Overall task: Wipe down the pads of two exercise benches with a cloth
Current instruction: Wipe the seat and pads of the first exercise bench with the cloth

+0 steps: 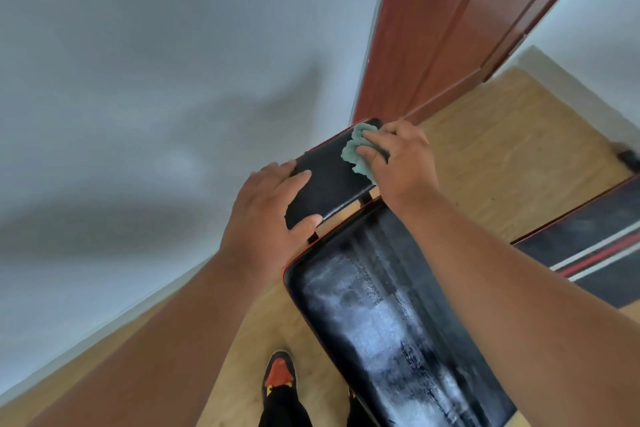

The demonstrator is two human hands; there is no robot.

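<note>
Shoe: a black, red and yellow shoe [278,374] stands on the wooden floor [485,149], just beside the bench's near end.
Long pad: the black backrest pad [398,322] runs away from the person; pale streaks and smears cover it, which I read as damp wipe marks, so this pad looks largely done.
Left hand: the left hand [266,215] rests flat on the near corner of the smaller pad, fingers spread, thumb hooked over the edge by the gap; it steadies and holds nothing.
Small pad: the seat pad [329,180] sits past a narrow gap from the long one, tilted up towards the wall; its surface looks dull, without streaks.
Right hand: the right hand [398,163] presses a bunched green cloth [358,149] on the far end of the seat pad, fingers curled down over it.
Progress: by my reckoning the first bench is on its last pad.
Second bench: a dark pad with red and white stripes [595,246] lies well apart to the right; it seems untouched, though I cannot be sure.
Surroundings: a grey wall [138,80] close on the left and a red-brown door [450,28] beyond leave little room at the far end.
</note>
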